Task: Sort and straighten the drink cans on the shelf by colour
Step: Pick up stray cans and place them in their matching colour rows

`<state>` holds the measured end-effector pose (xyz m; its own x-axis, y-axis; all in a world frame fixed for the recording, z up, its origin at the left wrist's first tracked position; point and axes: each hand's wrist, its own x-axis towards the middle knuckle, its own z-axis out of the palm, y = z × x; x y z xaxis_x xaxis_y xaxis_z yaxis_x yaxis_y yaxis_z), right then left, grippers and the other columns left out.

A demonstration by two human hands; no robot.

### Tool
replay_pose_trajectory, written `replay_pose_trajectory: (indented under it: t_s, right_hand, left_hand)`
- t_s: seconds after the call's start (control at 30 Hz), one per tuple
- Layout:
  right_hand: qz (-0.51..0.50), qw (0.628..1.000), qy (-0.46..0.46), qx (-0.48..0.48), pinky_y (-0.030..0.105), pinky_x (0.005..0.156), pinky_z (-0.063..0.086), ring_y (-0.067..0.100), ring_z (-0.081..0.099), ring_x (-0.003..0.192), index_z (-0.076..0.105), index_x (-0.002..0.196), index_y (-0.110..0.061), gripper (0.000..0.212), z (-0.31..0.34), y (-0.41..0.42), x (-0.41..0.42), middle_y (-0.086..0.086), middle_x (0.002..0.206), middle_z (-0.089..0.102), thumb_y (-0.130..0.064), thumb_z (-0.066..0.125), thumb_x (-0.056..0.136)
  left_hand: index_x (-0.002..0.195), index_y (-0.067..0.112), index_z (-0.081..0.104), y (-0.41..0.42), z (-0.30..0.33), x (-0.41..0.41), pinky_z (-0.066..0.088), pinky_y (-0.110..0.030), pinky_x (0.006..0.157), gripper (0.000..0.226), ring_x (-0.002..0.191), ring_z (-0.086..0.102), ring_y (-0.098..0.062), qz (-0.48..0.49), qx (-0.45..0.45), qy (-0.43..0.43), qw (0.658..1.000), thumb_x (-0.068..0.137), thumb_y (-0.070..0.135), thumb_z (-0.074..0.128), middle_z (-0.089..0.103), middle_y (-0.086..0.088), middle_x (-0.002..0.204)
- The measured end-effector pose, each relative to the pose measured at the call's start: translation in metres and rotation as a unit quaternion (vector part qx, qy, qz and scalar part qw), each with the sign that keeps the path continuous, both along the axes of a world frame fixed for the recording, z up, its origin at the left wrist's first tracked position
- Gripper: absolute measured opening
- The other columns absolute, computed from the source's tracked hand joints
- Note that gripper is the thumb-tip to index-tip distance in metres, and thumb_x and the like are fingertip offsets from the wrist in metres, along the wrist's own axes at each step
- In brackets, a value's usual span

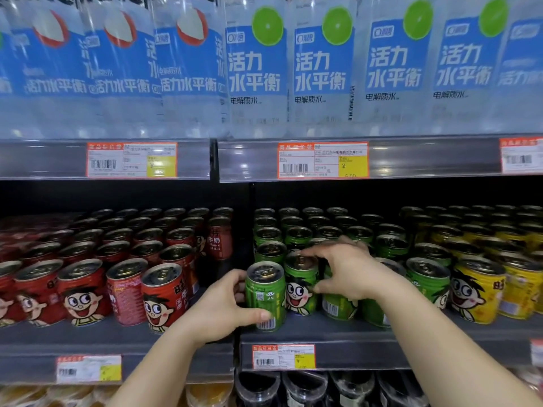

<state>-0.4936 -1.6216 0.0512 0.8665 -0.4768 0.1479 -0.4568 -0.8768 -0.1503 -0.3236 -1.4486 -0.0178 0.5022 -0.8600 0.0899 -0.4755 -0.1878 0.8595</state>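
Hands work at the shelf [323,336] front edge. Left hand [226,309] grasps a green can [266,298], barcode outward. Right hand [349,271] grasps the adjacent green can [301,284] from above. Red cans [88,289] stand left, yellow cans [476,292] right.

The red cans [85,292], green cans [302,283] and yellow cans [476,292] all carry a cartoon face with big eyes and have silver lids. The bottles [255,66] above wear blue labels with white lettering. The price tags [323,160] are orange-edged with yellow patches, on a grey shelf [352,339].
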Motion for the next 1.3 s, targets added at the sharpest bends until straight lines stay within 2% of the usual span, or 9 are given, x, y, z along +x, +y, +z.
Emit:
replay_pose_trajectory:
  t_s: [0.07, 0.2, 0.43, 0.57, 0.67, 0.77, 0.97, 1.13, 1.3]
  right_hand:
    - [-0.003, 1.000, -0.026, 0.002, 0.042, 0.110, 0.018, 0.025, 0.025, 0.137, 0.039, 0.136, -0.048, 0.073, -0.003, 0.005, 0.004, -0.008, 0.144, 0.043, -0.056, 0.070, 0.070]
    - [-0.053, 0.996, -0.064, -0.038, 0.040, 0.105, 0.023, 0.023, 0.031, 0.131, 0.052, 0.123, -0.048, 0.061, -0.003, 0.011, 0.005, -0.005, 0.135, 0.047, -0.067, 0.066, 0.068]
    - [-0.082, 0.994, -0.064, -0.037, 0.042, 0.108, 0.020, 0.027, 0.028, 0.137, 0.056, 0.122, -0.046, 0.051, -0.003, 0.016, 0.008, -0.007, 0.137, 0.052, -0.059, 0.067, 0.075]
    - [-0.084, 0.992, -0.086, -0.042, 0.039, 0.103, 0.023, 0.025, 0.035, 0.131, 0.059, 0.119, -0.043, 0.045, -0.009, 0.017, 0.007, -0.007, 0.132, 0.055, -0.056, 0.066, 0.077]
    - [-0.080, 0.990, -0.109, -0.045, 0.036, 0.096, 0.028, 0.022, 0.038, 0.124, 0.059, 0.118, -0.044, 0.044, -0.014, 0.016, 0.004, -0.006, 0.130, 0.052, -0.056, 0.066, 0.076]
    - [-0.080, 0.988, -0.126, -0.047, 0.036, 0.091, 0.027, 0.022, 0.036, 0.124, 0.058, 0.120, -0.047, 0.044, -0.020, 0.015, 0.002, -0.008, 0.129, 0.054, -0.059, 0.063, 0.078]
    - [-0.100, 0.986, -0.132, -0.029, 0.039, 0.102, 0.023, 0.023, 0.035, 0.128, 0.062, 0.115, -0.042, 0.045, -0.016, 0.015, 0.008, -0.008, 0.122, 0.062, -0.063, 0.062, 0.076]
    - [-0.108, 0.988, -0.107, -0.025, 0.040, 0.106, 0.019, 0.024, 0.031, 0.132, 0.059, 0.118, -0.048, 0.043, -0.012, 0.012, 0.012, -0.008, 0.131, 0.055, -0.063, 0.061, 0.078]
    - [-0.098, 0.992, -0.083, -0.003, 0.040, 0.108, 0.018, 0.023, 0.033, 0.133, 0.060, 0.116, -0.046, 0.040, -0.009, 0.007, 0.011, -0.011, 0.126, 0.060, -0.061, 0.061, 0.079]
  left_hand:
    - [0.117, 0.030, 0.049, 0.002, 0.000, -0.003, 0.051, -0.027, 0.093, 0.070, 0.105, 0.061, -0.002, -0.001, 0.007, 0.013, 1.000, 0.059, 0.032, 0.088, 0.066, 0.005, 0.114]
    - [0.110, 0.034, 0.048, -0.004, 0.003, -0.017, 0.044, -0.002, 0.063, 0.064, 0.085, 0.059, 0.012, 0.032, -0.019, -0.015, 0.999, 0.060, 0.031, 0.088, 0.065, 0.012, 0.102]
    - [0.116, 0.028, 0.050, -0.001, -0.001, -0.011, 0.045, -0.030, 0.101, 0.059, 0.115, 0.057, -0.007, -0.018, -0.025, 0.062, 0.998, 0.068, 0.023, 0.084, 0.065, 0.006, 0.116]
    - [0.115, 0.031, 0.051, -0.007, 0.002, -0.021, 0.050, -0.021, 0.085, 0.076, 0.102, 0.059, -0.001, 0.026, -0.014, -0.003, 1.000, 0.051, 0.047, 0.088, 0.063, 0.011, 0.109]
    - [0.115, 0.027, 0.049, -0.008, 0.004, -0.022, 0.053, -0.018, 0.079, 0.075, 0.094, 0.064, 0.000, 0.027, -0.017, 0.001, 1.000, 0.054, 0.036, 0.091, 0.066, 0.009, 0.105]
    - [0.121, 0.027, 0.046, 0.000, 0.009, -0.013, 0.047, -0.010, 0.077, 0.069, 0.107, 0.058, -0.003, -0.014, 0.001, 0.030, 0.999, 0.064, 0.029, 0.086, 0.061, 0.010, 0.114]
    - [0.118, 0.029, 0.049, -0.006, 0.000, -0.016, 0.045, -0.008, 0.071, 0.075, 0.095, 0.060, 0.007, 0.015, -0.001, 0.002, 1.000, 0.055, 0.039, 0.089, 0.066, 0.013, 0.107]
    - [0.126, 0.030, 0.050, -0.007, -0.002, -0.009, 0.042, -0.006, 0.070, 0.084, 0.104, 0.054, 0.001, 0.010, -0.010, -0.020, 1.000, 0.054, 0.045, 0.088, 0.049, 0.008, 0.130]
    - [0.131, 0.025, 0.049, -0.004, -0.004, -0.013, 0.042, 0.000, 0.062, 0.080, 0.097, 0.051, 0.006, 0.009, -0.030, -0.003, 1.000, 0.061, 0.031, 0.088, 0.041, 0.005, 0.134]
